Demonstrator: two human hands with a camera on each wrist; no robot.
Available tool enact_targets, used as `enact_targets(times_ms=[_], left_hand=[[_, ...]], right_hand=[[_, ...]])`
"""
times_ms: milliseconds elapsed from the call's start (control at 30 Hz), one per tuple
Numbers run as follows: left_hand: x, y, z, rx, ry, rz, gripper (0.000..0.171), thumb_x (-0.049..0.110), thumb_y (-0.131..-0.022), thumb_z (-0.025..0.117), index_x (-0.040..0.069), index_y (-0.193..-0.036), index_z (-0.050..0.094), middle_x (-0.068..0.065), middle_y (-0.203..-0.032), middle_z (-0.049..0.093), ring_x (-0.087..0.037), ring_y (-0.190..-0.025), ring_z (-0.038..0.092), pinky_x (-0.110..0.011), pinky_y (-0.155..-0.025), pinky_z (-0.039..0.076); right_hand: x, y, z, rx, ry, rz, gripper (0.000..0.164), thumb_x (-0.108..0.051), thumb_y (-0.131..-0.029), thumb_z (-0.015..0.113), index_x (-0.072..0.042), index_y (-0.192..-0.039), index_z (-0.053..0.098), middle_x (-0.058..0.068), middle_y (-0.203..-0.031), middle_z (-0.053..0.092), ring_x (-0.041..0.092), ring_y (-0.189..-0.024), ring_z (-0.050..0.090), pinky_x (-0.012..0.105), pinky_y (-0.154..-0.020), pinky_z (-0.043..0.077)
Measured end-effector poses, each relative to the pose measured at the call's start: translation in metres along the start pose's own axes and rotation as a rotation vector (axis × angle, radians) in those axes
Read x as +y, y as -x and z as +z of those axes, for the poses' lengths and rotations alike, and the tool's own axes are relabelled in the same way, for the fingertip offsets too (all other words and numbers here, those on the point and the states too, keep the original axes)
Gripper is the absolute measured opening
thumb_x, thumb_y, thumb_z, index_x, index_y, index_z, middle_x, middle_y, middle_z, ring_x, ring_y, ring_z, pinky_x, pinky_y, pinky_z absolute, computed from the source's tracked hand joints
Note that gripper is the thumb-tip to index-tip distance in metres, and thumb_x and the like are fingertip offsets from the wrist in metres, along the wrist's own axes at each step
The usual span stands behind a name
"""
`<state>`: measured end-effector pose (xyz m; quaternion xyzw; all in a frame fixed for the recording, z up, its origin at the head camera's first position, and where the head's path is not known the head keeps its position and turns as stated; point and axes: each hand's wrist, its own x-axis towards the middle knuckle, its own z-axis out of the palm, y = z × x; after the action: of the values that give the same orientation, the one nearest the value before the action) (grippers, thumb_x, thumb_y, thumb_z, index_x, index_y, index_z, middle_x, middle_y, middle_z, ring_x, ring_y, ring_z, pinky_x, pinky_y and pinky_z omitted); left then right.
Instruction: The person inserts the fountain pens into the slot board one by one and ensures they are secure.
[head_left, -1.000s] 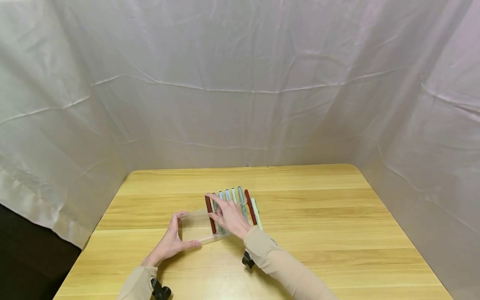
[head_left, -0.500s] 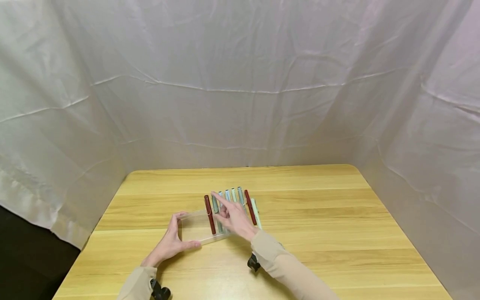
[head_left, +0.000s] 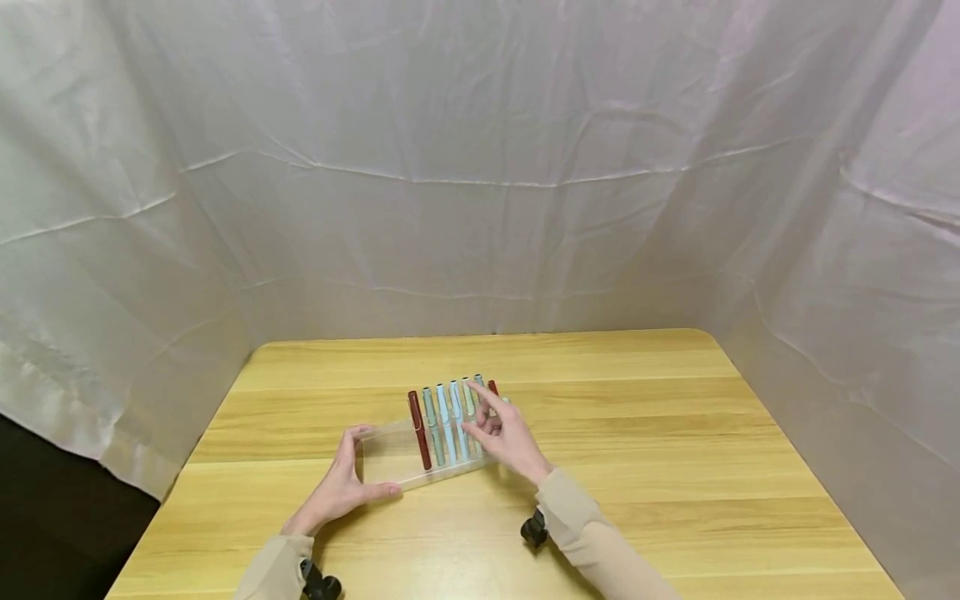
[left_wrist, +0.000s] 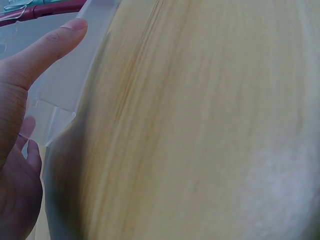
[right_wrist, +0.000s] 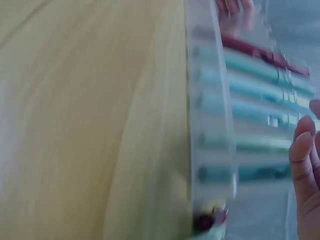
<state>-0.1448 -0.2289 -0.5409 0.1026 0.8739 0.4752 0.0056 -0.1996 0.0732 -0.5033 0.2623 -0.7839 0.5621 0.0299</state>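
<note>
My left hand (head_left: 345, 479) grips the left end of a clear plastic box (head_left: 392, 454), thumb along its front wall and fingers at the back corner. Several capped pens lie side by side across the box, their caps at the far side: a dark red pen (head_left: 420, 432), a grey-green pen (head_left: 434, 433), light blue pens (head_left: 447, 429), then green ones. Over the right-hand pens hovers my right hand (head_left: 510, 437), index finger stretched out and thumb apart from it, with nothing seen between them. In the right wrist view the thumb (right_wrist: 302, 155) stands near the pens' cap ends.
Another dark red pen (head_left: 492, 387) and a pale green pen (head_left: 506, 400) lie at the right, partly hidden behind my right hand; they look to be outside the box. The wooden table (head_left: 637, 433) meets pale curtains (head_left: 480, 250) at the back and sides.
My right hand has moved right, from the left dark red pen to over the green pens, uncovering the light blue pens. My left hand and the box stay in place.
</note>
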Motion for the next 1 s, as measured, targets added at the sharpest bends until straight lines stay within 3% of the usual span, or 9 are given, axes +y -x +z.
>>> enact_targets(times_ms=[200,367,533,700,1000], left_hand=[[0.000,0.001,0.000,0.004,-0.004,-0.002,0.106,0.027,-0.066,0.094,0.002,-0.144,0.026,-0.027,-0.150,0.032,-0.049,-0.142,0.033,-0.077,-0.115,0.023],[0.000,0.001,0.000,0.009,-0.002,-0.002,0.106,0.027,-0.066,0.094,0.002,-0.144,0.027,-0.027,-0.149,0.033,-0.048,-0.142,0.033,-0.077,-0.115,0.022],[0.000,0.000,0.000,0.003,-0.007,-0.003,0.106,0.028,-0.066,0.094,0.002,-0.144,0.026,-0.028,-0.150,0.032,-0.050,-0.143,0.031,-0.077,-0.115,0.021],[0.000,0.000,0.000,-0.007,-0.014,-0.010,0.104,0.029,-0.069,0.093,0.004,-0.145,0.026,-0.026,-0.152,0.029,-0.050,-0.144,0.029,-0.077,-0.115,0.021],[0.002,0.001,0.001,-0.002,-0.016,-0.005,0.104,0.029,-0.068,0.093,0.004,-0.144,0.027,-0.026,-0.151,0.031,-0.048,-0.143,0.031,-0.076,-0.116,0.023]], right_hand=[[0.023,0.009,-0.022,0.097,-0.113,0.063,0.065,-0.003,-0.090,0.072,-0.009,-0.150,0.045,0.019,-0.090,0.055,-0.001,-0.056,0.050,0.011,-0.052,0.046],[0.041,0.013,-0.039,0.106,-0.158,0.131,0.069,-0.003,-0.090,0.073,-0.008,-0.151,0.042,0.020,-0.093,0.054,0.005,-0.055,0.054,0.019,-0.050,0.051],[0.053,0.013,-0.053,0.044,-0.203,0.193,0.070,0.002,-0.091,0.069,-0.005,-0.152,0.038,0.019,-0.095,0.053,0.018,-0.055,0.057,0.031,-0.045,0.053],[0.063,0.013,-0.062,-0.045,-0.179,0.249,0.073,0.001,-0.090,0.070,0.000,-0.154,0.033,0.016,-0.093,0.055,0.014,-0.055,0.056,0.026,-0.047,0.054],[0.074,0.012,-0.068,-0.135,-0.140,0.310,0.077,-0.006,-0.090,0.073,-0.002,-0.155,0.031,0.008,-0.088,0.057,0.011,-0.054,0.055,0.024,-0.046,0.053]])
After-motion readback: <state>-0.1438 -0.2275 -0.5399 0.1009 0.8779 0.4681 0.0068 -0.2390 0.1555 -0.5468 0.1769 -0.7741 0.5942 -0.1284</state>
